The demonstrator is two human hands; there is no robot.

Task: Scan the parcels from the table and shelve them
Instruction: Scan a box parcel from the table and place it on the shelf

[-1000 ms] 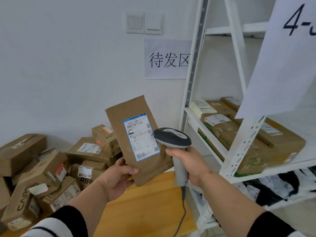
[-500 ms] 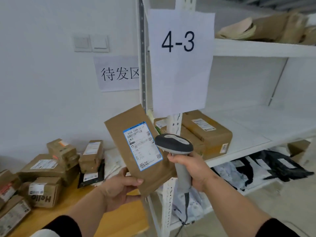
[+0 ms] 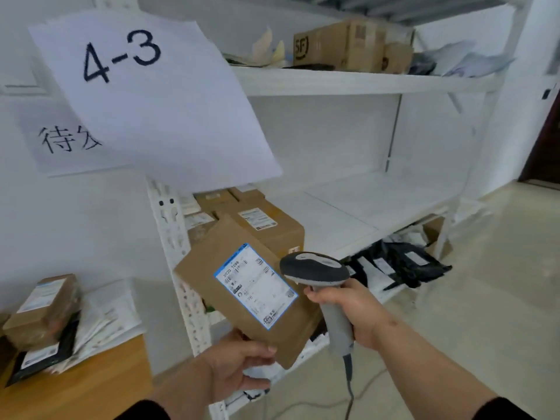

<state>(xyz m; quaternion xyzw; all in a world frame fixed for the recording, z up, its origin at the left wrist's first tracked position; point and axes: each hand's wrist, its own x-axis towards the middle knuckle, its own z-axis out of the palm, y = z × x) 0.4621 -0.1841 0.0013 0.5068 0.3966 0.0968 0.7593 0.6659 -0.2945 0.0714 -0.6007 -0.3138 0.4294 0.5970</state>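
While the left hand [image 3: 239,363] pinches its lower corner, the flat kraft-paper parcel [image 3: 242,289] tilts before the white steel shelf upright [image 3: 178,247], long axis upper-left to lower-right, glossy blue-edged label [image 3: 256,284] facing up. Right hand [image 3: 348,310] grips the rounded grey barcode scanner [image 3: 315,272], just right of the parcel.
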